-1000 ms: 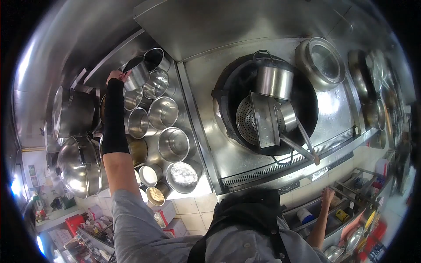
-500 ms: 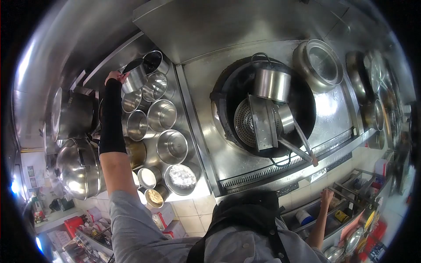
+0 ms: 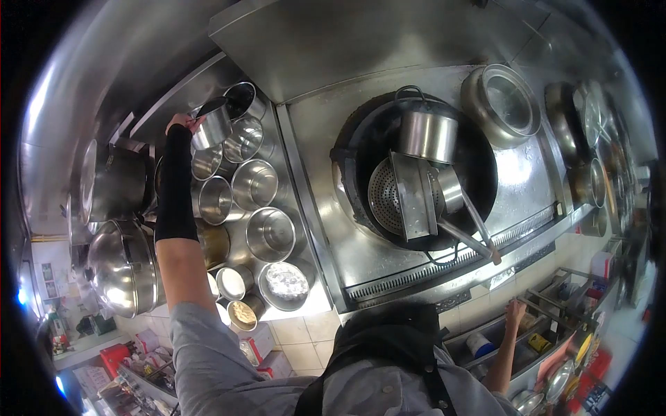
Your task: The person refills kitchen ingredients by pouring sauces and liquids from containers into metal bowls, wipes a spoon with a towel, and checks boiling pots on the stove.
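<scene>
Toward the far end of the shiny steel left-hand counter (image 3: 283, 156), we have the silver, cylindrical steel pot with a dark mouth (image 3: 213, 132), tilted. The left hand (image 3: 182, 123), below a snug black forearm sleeve (image 3: 177, 184), pinches it at its left edge; rim or handle, we can't tell. Just beside and below sit open, round steel pots (image 3: 270, 234); whether the held one touches any, we can't tell.

Changes over the last second: next to nothing. The view drifts slightly; the pot keeps its place among its neighbours and the grip stays on. We judge this a pause in the handling, no progress to log.

Further out, nearer the body: a wide steel pot with white powdery contents (image 3: 303, 297). Across the divider, the large round black wok (image 3: 481, 166) holds another silver steel pot (image 3: 429, 139) and a perforated round steel strainer (image 3: 383, 201).

Well apart, the right hand (image 3: 515, 312) is at a grey metal bar (image 3: 544, 310); fingers look curled, but we can't tell if they grip anything.
</scene>
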Tool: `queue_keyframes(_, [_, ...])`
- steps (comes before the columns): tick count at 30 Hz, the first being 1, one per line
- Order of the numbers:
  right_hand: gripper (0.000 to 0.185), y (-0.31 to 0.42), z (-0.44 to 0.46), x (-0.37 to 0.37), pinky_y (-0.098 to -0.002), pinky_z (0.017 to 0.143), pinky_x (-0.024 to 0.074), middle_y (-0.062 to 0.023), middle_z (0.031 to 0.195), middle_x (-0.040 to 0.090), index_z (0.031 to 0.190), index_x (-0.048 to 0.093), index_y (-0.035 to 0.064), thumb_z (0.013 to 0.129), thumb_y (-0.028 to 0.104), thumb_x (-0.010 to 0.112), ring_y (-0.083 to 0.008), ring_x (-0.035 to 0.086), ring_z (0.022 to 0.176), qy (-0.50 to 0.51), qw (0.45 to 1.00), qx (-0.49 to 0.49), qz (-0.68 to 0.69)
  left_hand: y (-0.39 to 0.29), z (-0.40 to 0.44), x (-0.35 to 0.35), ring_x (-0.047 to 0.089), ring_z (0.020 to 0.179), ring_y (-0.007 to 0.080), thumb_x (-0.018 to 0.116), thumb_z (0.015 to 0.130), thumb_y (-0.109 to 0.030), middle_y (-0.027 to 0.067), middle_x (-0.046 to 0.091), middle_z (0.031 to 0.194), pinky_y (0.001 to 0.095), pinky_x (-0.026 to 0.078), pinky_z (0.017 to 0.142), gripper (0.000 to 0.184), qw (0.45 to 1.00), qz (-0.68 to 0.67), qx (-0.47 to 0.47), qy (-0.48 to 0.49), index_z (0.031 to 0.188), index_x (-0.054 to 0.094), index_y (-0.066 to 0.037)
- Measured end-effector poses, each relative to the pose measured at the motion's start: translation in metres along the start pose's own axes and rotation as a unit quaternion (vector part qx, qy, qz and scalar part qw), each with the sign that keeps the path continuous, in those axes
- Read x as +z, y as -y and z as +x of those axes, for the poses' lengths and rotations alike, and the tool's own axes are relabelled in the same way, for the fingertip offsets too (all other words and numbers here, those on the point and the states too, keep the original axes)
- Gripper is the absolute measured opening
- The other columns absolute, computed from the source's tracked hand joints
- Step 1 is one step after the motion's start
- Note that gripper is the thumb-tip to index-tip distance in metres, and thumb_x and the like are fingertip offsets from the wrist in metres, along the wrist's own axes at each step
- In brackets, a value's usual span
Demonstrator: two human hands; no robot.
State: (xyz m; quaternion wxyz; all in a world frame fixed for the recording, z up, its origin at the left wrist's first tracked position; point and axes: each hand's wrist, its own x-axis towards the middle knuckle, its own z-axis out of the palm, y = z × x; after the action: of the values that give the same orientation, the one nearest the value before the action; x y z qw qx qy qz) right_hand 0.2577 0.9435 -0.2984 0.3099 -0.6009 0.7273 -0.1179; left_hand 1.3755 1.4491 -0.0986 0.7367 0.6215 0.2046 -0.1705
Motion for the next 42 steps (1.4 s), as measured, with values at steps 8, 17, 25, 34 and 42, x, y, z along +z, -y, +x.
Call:
queue_keyframes(8, [0.04, 0.031, -0.024, 0.002, -0.036, 0.054, 0.044, -0.0131, 0.06, 0.062, 0.072, 0.064, -0.0061, 0.088, 0.03, 0.058, -0.0214, 0.059, 0.055, -0.015, 1.0, -0.013, -0.013, -0.002, -0.007, 0.009, 0.062, 0.072, 0.0332, 0.044, 0.093, -0.001, 0.0194, 0.053, 0.071, 0.0507, 0.064, 0.077, 0.02, 0.999, -0.028, -0.021, -0.038, 0.076, 0.046, 0.008])
queue_keyframes(17, [0.041, 0.029, -0.023, 0.001, -0.0396, 0.058, 0.0463, -0.0157, 0.061, 0.063, 0.07, 0.065, -0.007, 0.087, 0.03, 0.057, -0.0265, 0.061, 0.058, -0.01, 0.999, -0.018, -0.039, -0.003, -0.026, 0.022, 0.055, 0.058, 0.0232, 0.048, 0.095, -0.006, 0.0106, 0.045, 0.06, 0.0465, 0.064, 0.07, 0.031, 0.998, 0.021, -0.005, -0.053, 0.065, 0.043, -0.001])
queue_keyframes(25, [0.045, 0.033, -0.026, 0.0, -0.0408, 0.06, 0.0474, -0.0165, 0.06, 0.063, 0.071, 0.064, -0.0079, 0.088, 0.033, 0.059, -0.0268, 0.062, 0.06, 0.002, 0.999, -0.016, -0.042, -0.004, 0.012, 0.01, 0.064, 0.069, 0.0333, 0.046, 0.093, -0.001, 0.0177, 0.051, 0.066, 0.0569, 0.064, 0.077, 0.027, 0.998, -0.023, -0.026, -0.059, 0.067, 0.044, 0.004])
queue_keyframes(34, [0.046, 0.001, -0.01, 0.007, -0.0396, 0.058, 0.0474, -0.016, 0.059, 0.063, 0.073, 0.064, -0.0078, 0.089, 0.035, 0.059, -0.0245, 0.061, 0.057, -0.008, 0.999, -0.031, 0.011, -0.006, 0.012, 0.013, 0.062, 0.063, 0.0302, 0.046, 0.095, -0.003, 0.0157, 0.049, 0.063, 0.0541, 0.064, 0.075, 0.029, 0.998, 0.038, -0.007, -0.041, 0.066, 0.044, 0.002])
queue_keyframes(42, [0.046, 0.008, -0.014, 0.006, -0.0397, 0.057, 0.0478, -0.0179, 0.06, 0.063, 0.066, 0.062, -0.0068, 0.089, 0.033, 0.056, -0.0263, 0.061, 0.055, 0.0, 0.999, -0.035, -0.012, -0.006, -0.036, 0.031, 0.062, 0.066, 0.0297, 0.042, 0.094, -0.001, 0.0164, 0.047, 0.065, 0.0542, 0.064, 0.076, 0.027, 0.999, 0.023, 0.009, -0.045, 0.067, 0.044, 0.003])
